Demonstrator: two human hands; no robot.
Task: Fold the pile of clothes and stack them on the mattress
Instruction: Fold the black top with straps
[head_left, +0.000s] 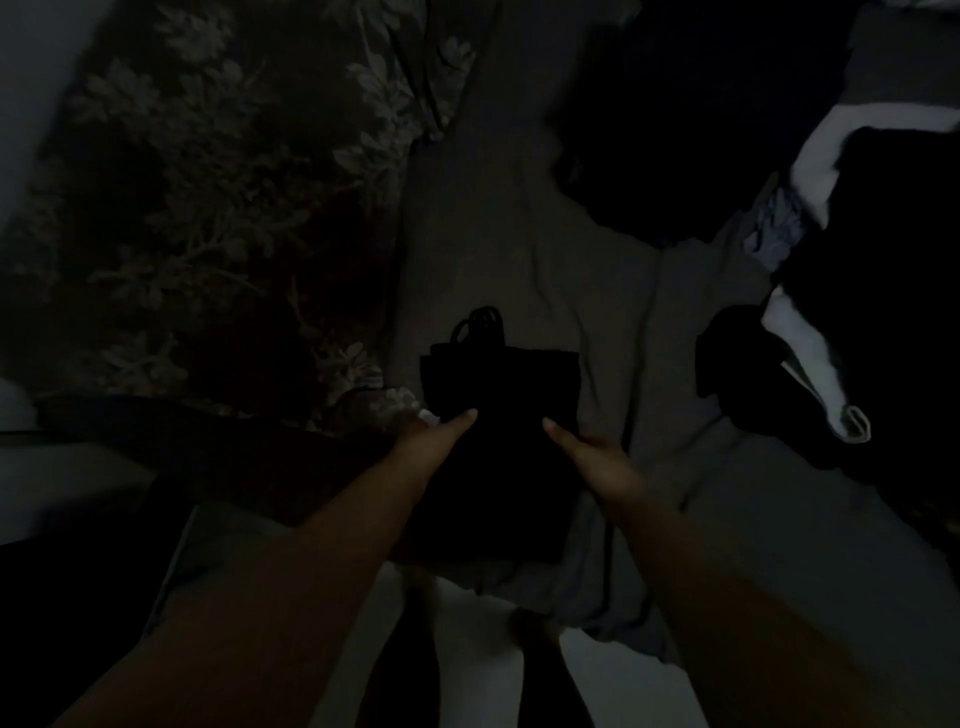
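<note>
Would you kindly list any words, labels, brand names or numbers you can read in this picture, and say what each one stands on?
None can be read. The picture is very dark.
Black folded garment under both hands: no visible print or tag.
Leaf-patterned cover: pattern only, no lettering.
Black and white clothes at the right: no legible label; too dim to tell.
Grey sheet: no markings visible.

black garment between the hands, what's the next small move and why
Probably lift the black garment and carry it to wherever the stack goes. It already lies as a neat narrow rectangle on the grey sheet, with the left hand and right hand at its sides. The dark pile at right still waits.
</note>
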